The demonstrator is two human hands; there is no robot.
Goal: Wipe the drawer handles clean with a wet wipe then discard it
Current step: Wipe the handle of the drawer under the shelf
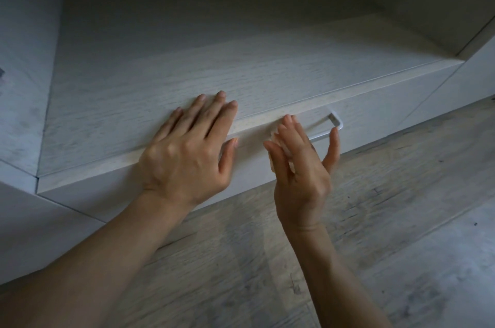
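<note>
Where the floor (401,207), grey wood-grain plank with a matt, scuffed look, runs under the unit, we note the top (187,59): a broad flat panel of pale laminate with fine grain and a square front edge. Below that edge sits the drawer (375,113), its face plain, smooth and white. The left hand (187,150) rests palm-down on the top, fingers straight and slightly spread, thumb lying at the front edge; it holds nothing. The right hand (302,167) stands edge-up just in front of the drawer, fingers straight and close together, thumb held well apart. The handle (338,122) is a slim white bar bent to a rounded corner at its right end; the rest is hidden behind the right hand. The wipe (278,141) is a small, pale, crumpled wad on the far side of the right fingers, between them and the drawer; we cannot tell whether it touches the handle. We judge the wipe light, limp and damp: it will bunch and slip unless pinned by flat fingers or folded round the bar. We judge the handle rigid and slick, best wrapped from below and stroked along its length, corners included.
</note>
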